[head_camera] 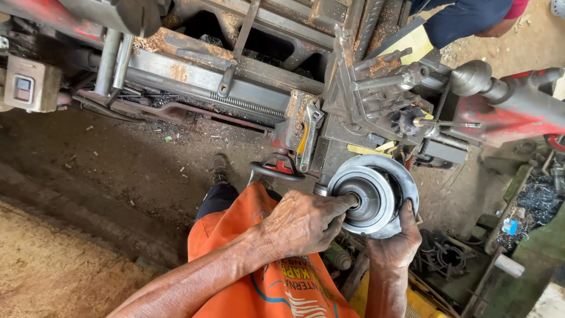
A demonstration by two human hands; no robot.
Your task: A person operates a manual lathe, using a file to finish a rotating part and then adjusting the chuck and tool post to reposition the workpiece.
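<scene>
Clasped from below by the right hand (393, 244), whose fingers curl up around its rim, a round grey metal disc assembly (372, 194) is held facing up just in front of the lathe (329, 88). Its central hub is pinched by the left hand (303, 224), apparently so that the part is steadied. An orange shirt (235, 235) is seen beneath.

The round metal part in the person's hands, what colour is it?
Grey bare steel, dull and greasy; the round metal part shows best in the head view.
</scene>
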